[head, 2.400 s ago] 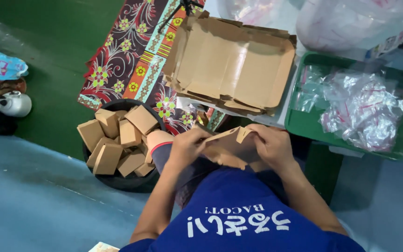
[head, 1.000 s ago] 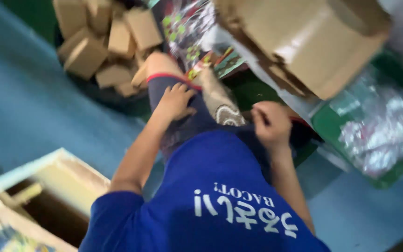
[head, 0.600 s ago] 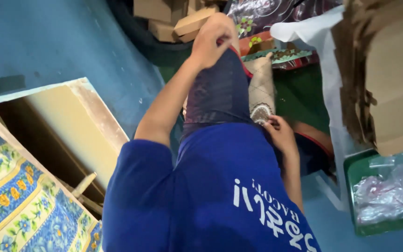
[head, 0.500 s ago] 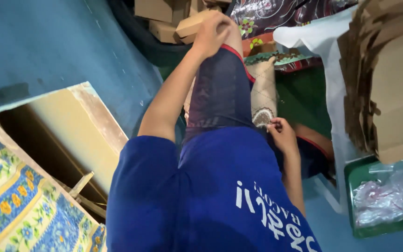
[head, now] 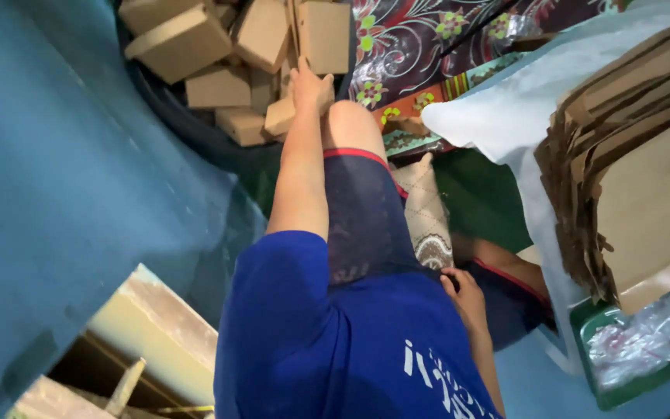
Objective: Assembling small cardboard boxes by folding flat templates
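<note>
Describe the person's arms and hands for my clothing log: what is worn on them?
Both arms are bare below short blue T-shirt sleeves. The left hand and right hand wear no gloves, and no rings, watch or bracelets show.

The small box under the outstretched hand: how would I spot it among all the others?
Start at the dark round tub of plain brown boxes at top left. Follow the bare left arm up to the left hand at the tub's right rim. The small box sits just below that hand, beside the knee; it is the one the hand touches, lower and smaller-looking than the big boxes above.
</note>
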